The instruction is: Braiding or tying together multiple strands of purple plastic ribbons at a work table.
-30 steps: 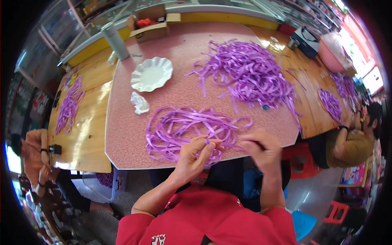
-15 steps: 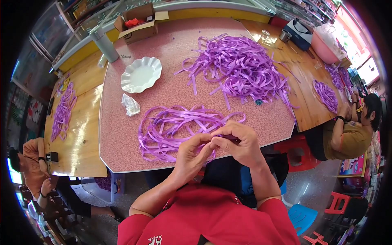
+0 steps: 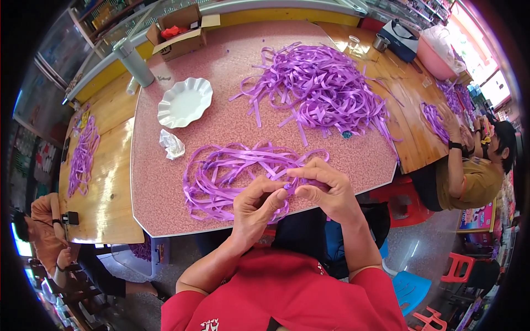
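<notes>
Close together over the table's front edge, both my hands pinch a purple ribbon (image 3: 291,188). My left hand (image 3: 256,207) has thumb and forefinger closed on a small darker purple piece, maybe a knot, on the ribbon. Opposite it, my right hand (image 3: 326,190) grips the ribbon between thumb and fingers. Just beyond lies a loose coil of purple ribbons (image 3: 221,171) with small dark purple pieces along it. Farther back on the right a big tangled heap of purple ribbons (image 3: 326,88) covers the pink speckled tabletop (image 3: 232,121).
Left of the coil lie crumpled white paper (image 3: 171,144) and a white scalloped dish (image 3: 185,103). Behind stand a grey-green flask (image 3: 134,63) and an open cardboard box (image 3: 179,38). People sit at either side, one by ribbons (image 3: 434,122) on the right.
My fingertips have parted slightly, so the small purple piece between them now shows. The view has shifted a little. The co-worker on the right has raised a hand over the ribbons there.
</notes>
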`<action>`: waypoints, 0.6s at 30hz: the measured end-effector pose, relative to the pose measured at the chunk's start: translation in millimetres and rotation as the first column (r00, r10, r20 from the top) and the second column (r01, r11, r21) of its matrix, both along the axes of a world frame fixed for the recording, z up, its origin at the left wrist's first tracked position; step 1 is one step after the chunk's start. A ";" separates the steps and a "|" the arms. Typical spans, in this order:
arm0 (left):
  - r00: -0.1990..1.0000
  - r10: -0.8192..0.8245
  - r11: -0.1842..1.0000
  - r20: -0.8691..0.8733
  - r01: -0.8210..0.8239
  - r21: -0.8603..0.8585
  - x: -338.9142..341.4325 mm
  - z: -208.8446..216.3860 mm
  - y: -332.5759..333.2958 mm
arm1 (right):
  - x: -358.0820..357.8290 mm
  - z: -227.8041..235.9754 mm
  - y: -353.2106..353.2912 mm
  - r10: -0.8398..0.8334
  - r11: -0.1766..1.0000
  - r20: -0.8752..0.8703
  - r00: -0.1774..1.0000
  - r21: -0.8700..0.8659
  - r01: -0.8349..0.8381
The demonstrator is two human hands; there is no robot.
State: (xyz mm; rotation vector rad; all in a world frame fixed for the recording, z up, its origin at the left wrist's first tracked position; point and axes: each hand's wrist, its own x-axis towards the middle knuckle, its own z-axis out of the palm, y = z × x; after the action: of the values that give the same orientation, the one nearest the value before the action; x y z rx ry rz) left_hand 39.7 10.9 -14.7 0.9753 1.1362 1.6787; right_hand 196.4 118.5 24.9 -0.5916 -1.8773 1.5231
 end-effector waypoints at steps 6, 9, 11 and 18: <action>0.993 -0.060 0.996 0.098 0.065 -0.054 -2.1 -3.3 -0.3 | 3.4 -6.5 -1.2 0.018 0.992 0.020 1.000 0.122 -0.021; 0.992 -0.059 0.996 0.115 0.066 -0.054 -0.9 -0.7 0.3 | 2.6 -3.4 -5.2 0.027 0.992 -0.015 1.000 -0.126 -0.028; 0.993 -0.053 0.997 0.109 0.059 -0.057 -0.1 1.5 0.7 | 2.0 -7.5 -6.7 0.005 0.969 -0.054 0.999 -0.246 -0.018; 0.984 -0.090 0.995 0.156 0.097 -0.036 -2.6 0.3 -0.5 | 0.4 -15.0 -3.6 0.013 0.998 -0.110 0.994 -0.066 -0.021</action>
State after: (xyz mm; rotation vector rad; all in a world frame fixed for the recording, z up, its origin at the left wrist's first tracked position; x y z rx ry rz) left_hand 37.1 10.4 -14.4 0.8431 1.0056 1.6180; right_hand 196.8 114.9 9.8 -0.5122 -1.7586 1.6015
